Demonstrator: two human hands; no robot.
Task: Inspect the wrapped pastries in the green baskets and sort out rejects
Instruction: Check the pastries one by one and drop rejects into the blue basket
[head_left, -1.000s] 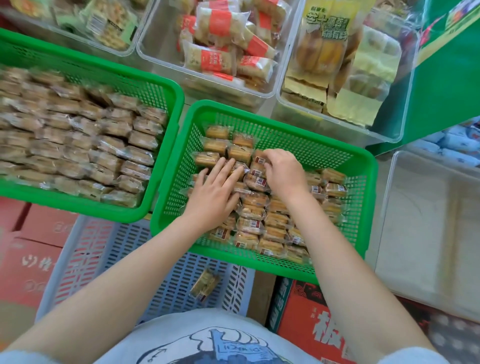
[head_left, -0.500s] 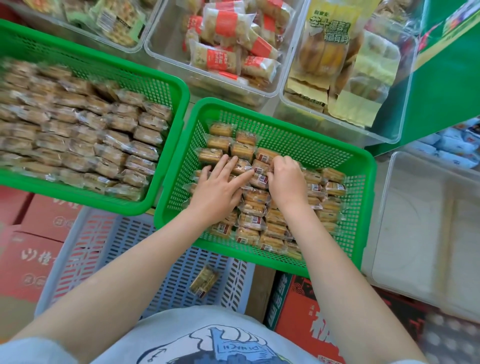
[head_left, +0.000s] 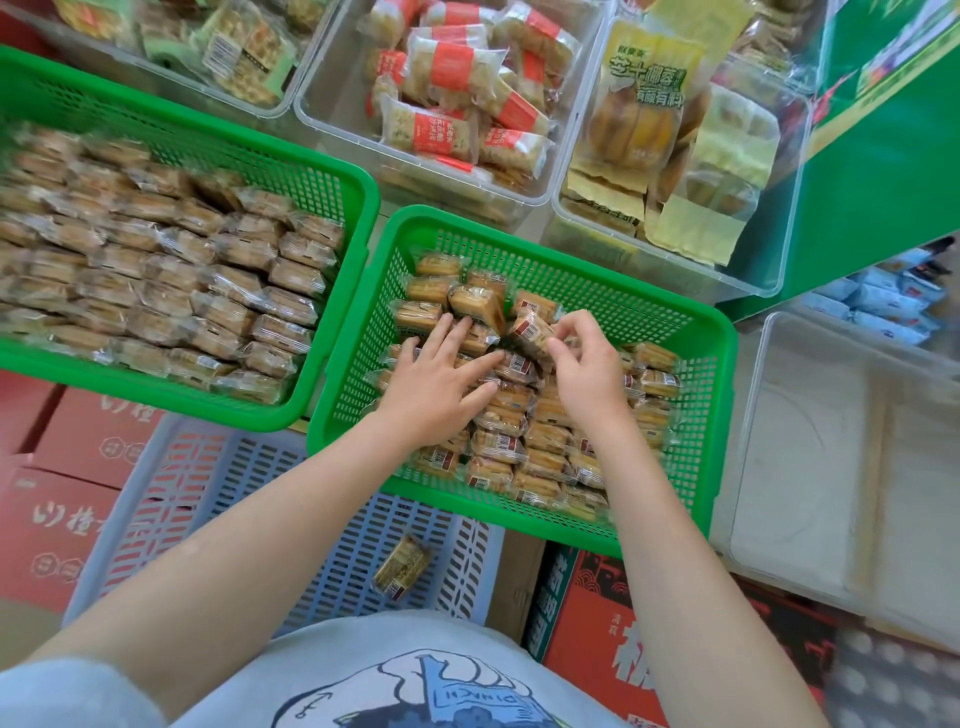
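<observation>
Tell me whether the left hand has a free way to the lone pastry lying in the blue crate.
Probably yes: the left hand rests open on pastries in the green basket, holding nothing, and the pastry lies uncovered below.

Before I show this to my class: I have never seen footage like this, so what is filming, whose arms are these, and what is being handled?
A camera worn on a person's head looks down at their own bare arms. The left hand rests flat on wrapped pastries in the nearer green basket. The right hand pinches one wrapped pastry, lifted for checking. A fuller green basket sits to the left. One lone pastry lies in the blue crate below.
</observation>
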